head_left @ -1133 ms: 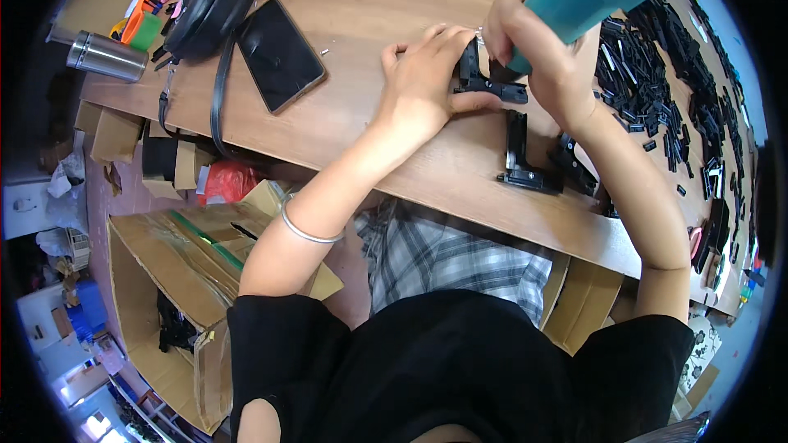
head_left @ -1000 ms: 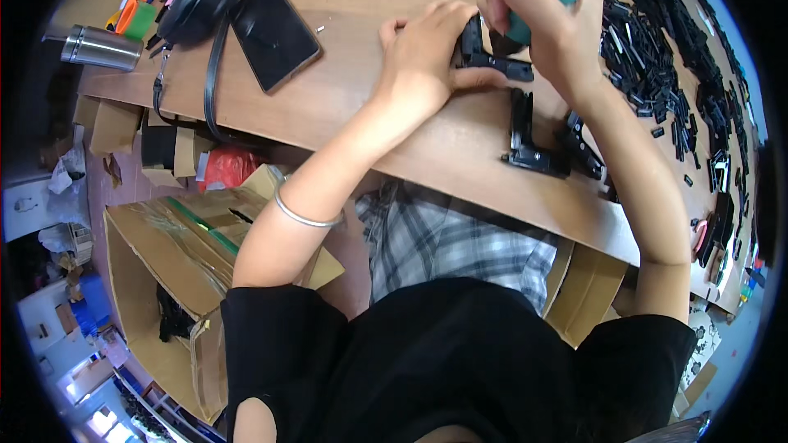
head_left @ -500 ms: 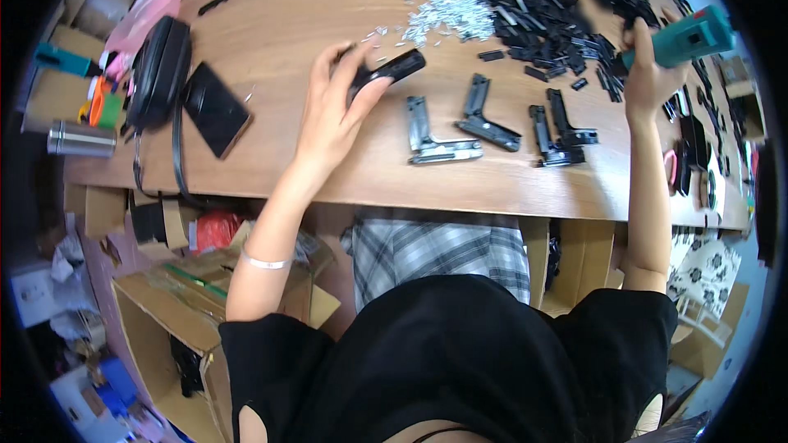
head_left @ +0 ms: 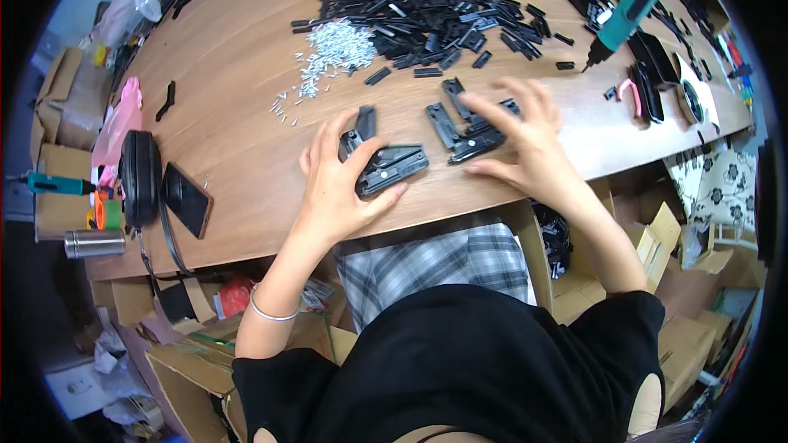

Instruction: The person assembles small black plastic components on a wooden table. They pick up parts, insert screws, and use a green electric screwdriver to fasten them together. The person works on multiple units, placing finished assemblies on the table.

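My left hand curls around a pair of black pistol-shaped plastic shells lying on the table, its thumb along their near edge and fingers on the far side. To the right, my right hand is spread, thumb apart from the fingers, beside another group of black pistol-shaped plastic shells. Its fingers partly cover that group; whether they touch is unclear. A teal electric screwdriver points tip down beyond my right hand, out of its grasp.
Small silver screws or pins lie heaped beside a big pile of black plastic parts. At left are a black case, a phone and a steel cylinder. Pink-handled pliers lie right. Cardboard boxes stand below the table's edge.
My right hand has let go of the electric screwdriver and come down left to the shells. My left hand has lowered from holding a black part above the table. The view has shifted.
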Action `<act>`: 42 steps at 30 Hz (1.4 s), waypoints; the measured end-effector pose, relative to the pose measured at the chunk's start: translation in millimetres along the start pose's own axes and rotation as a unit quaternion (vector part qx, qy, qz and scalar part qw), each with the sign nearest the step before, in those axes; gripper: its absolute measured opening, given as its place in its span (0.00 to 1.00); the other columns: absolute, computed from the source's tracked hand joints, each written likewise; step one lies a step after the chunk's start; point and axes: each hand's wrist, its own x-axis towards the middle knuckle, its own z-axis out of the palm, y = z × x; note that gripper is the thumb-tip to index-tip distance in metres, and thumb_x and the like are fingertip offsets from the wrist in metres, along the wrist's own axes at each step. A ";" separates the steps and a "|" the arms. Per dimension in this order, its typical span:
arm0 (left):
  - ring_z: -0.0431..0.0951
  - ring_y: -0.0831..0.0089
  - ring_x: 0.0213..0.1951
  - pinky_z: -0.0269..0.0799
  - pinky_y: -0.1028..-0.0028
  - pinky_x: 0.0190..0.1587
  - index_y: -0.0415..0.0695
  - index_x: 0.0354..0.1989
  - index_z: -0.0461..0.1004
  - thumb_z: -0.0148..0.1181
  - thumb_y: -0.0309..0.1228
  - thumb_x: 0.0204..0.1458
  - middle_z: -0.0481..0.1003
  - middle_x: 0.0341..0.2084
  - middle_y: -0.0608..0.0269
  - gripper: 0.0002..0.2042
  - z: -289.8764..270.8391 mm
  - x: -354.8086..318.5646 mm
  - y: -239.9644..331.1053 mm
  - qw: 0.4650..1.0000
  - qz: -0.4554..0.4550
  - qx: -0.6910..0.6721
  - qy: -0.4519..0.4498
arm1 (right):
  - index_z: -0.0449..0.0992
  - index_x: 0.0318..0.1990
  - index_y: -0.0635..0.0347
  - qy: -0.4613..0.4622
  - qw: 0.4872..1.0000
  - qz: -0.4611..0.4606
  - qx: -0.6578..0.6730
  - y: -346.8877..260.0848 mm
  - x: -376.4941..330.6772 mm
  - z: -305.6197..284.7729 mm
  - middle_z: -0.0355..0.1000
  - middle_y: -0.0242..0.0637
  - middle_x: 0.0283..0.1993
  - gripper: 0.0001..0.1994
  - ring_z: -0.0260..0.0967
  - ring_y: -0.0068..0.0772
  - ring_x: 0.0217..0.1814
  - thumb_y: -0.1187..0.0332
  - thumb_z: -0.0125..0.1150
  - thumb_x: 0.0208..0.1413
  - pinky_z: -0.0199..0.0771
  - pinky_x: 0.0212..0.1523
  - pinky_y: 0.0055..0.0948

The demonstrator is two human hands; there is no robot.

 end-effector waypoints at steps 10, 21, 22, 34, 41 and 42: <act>0.63 0.58 0.52 0.58 0.63 0.55 0.44 0.47 0.66 0.65 0.40 0.39 0.61 0.50 0.55 0.26 26.3 0.9 33.0 0.970 -0.063 -0.227 0.064 | 0.64 0.48 0.53 0.176 0.948 0.052 0.259 -13.2 -30.9 28.8 0.59 0.42 0.42 0.18 0.57 0.41 0.46 0.65 0.59 0.50 0.56 0.48 0.37; 0.53 0.58 0.58 0.50 0.63 0.58 0.39 0.59 0.46 0.56 0.45 0.46 0.48 0.56 0.49 0.37 93.2 16.0 210.0 0.701 -0.101 -0.634 -0.310 | 0.54 0.57 0.54 0.433 0.789 0.124 0.417 -12.1 -166.0 18.5 0.47 0.48 0.58 0.22 0.50 0.40 0.59 0.61 0.48 0.58 0.53 0.57 0.37; 0.50 0.56 0.59 0.46 0.61 0.60 0.38 0.59 0.47 0.53 0.45 0.49 0.47 0.57 0.47 0.34 109.2 22.2 226.0 0.709 -0.045 -0.622 -0.329 | 0.53 0.57 0.54 0.446 0.772 0.176 0.417 -4.4 -188.4 14.0 0.46 0.49 0.59 0.22 0.51 0.40 0.59 0.61 0.47 0.58 0.55 0.57 0.37; 0.56 0.68 0.59 0.51 0.70 0.60 0.39 0.60 0.50 0.43 0.29 0.57 0.57 0.56 0.56 0.22 89.6 73.7 208.2 0.599 -0.092 -0.624 -0.493 | 0.74 0.41 0.62 0.068 0.931 0.324 0.157 79.3 -228.8 -35.9 0.72 0.44 0.40 0.13 0.71 0.45 0.42 0.75 0.61 0.44 0.71 0.42 0.35; 0.59 0.64 0.49 0.57 0.65 0.50 0.38 0.52 0.54 0.43 0.26 0.53 0.58 0.47 0.52 0.18 -22.3 87.0 206.6 0.705 0.279 -0.578 -0.301 | 0.75 0.37 0.60 0.108 0.986 -0.033 0.119 69.9 -57.1 -51.8 0.72 0.41 0.34 0.11 0.71 0.43 0.34 0.78 0.59 0.43 0.71 0.34 0.33; 0.59 0.62 0.49 0.58 0.65 0.50 0.36 0.49 0.56 0.43 0.25 0.51 0.60 0.46 0.51 0.16 -25.8 81.0 200.9 0.708 0.278 -0.583 -0.288 | 0.75 0.37 0.61 0.109 0.984 -0.063 0.122 74.5 -29.1 -46.1 0.72 0.43 0.33 0.10 0.71 0.44 0.35 0.78 0.58 0.44 0.71 0.34 0.33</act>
